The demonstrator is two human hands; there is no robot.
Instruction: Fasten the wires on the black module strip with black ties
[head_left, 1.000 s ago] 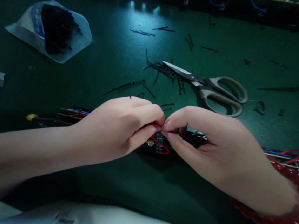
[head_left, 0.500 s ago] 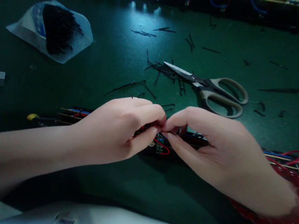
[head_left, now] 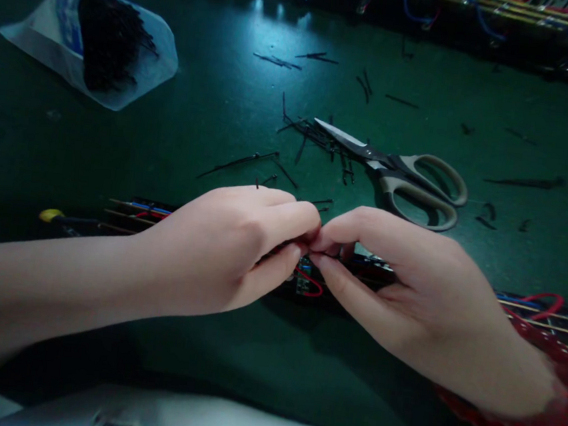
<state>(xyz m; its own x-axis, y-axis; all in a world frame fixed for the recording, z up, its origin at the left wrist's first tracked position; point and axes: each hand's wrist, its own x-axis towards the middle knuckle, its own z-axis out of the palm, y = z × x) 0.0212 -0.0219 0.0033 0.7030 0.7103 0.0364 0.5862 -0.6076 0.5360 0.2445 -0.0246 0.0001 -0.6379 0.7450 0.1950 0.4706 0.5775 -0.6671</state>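
My left hand [head_left: 240, 249] is closed in a pinch, thumb against bent forefinger. My right hand [head_left: 397, 284] pinches too, and the fingertips of both hands meet. A thin black strip, apparently a cable tie [head_left: 329, 253], shows as a dark line between them; most of it is hidden by the fingers. Beneath both hands lies a long dark strip assembly with brass-coloured rods and wires [head_left: 555, 323]. A small green circuit board [head_left: 304, 278] and a red wire loop [head_left: 317, 290] show just below the fingertips.
Scissors [head_left: 388, 169] lie partly open beyond my right hand. Loose black cable ties and offcuts [head_left: 316, 136] are scattered over the green table [head_left: 214, 99]. A clear bag [head_left: 158, 60] of black ties lies at upper left. Another wired assembly [head_left: 533, 23] runs along the far edge.
The view has shifted and tilted slightly. Both hands keep their pinch at nearly the same spot over the assembly; their fingertips have barely moved.
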